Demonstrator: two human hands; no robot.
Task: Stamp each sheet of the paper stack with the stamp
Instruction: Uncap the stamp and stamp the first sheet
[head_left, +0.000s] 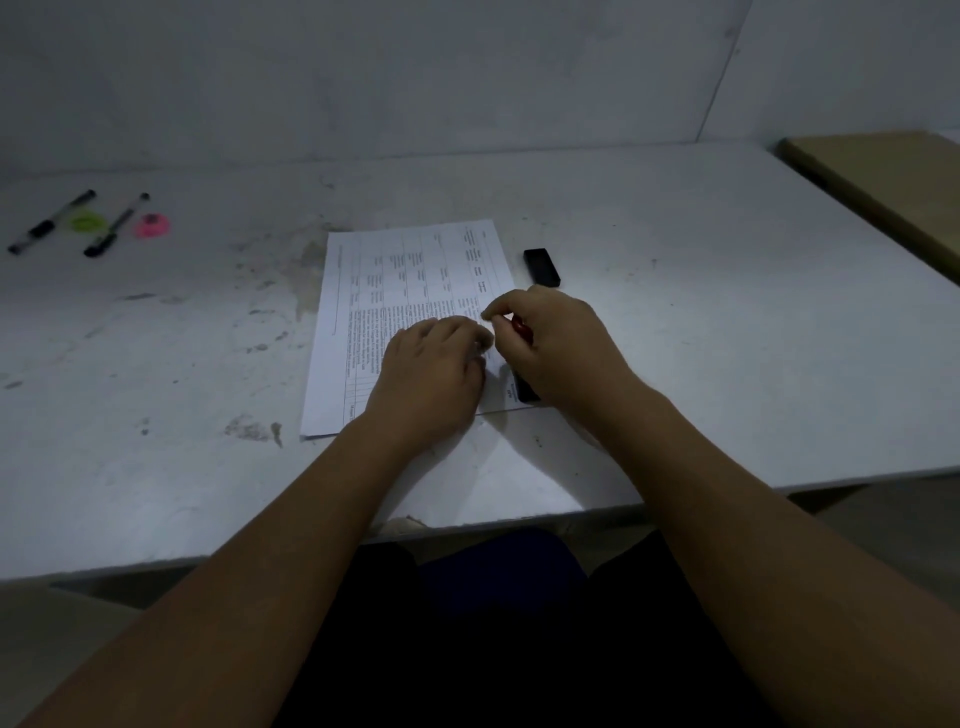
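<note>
Paper stack (395, 312) flat on white table (727, 338), printed form on top. Stamp (523, 387) clutched in right hand (550, 348) at stack's right edge — black base and red bit showing, rest hidden. Same hand's fingertips pinch at top sheet. Left hand (431, 374) lies palm-down on sheet, holding nothing, pinning it. Likely step: separating sheet. Next calls for clean single-sheet lift. Black cap or ink pad (542, 266) beyond — which, unclear. Stamp marks not visible.
</note>
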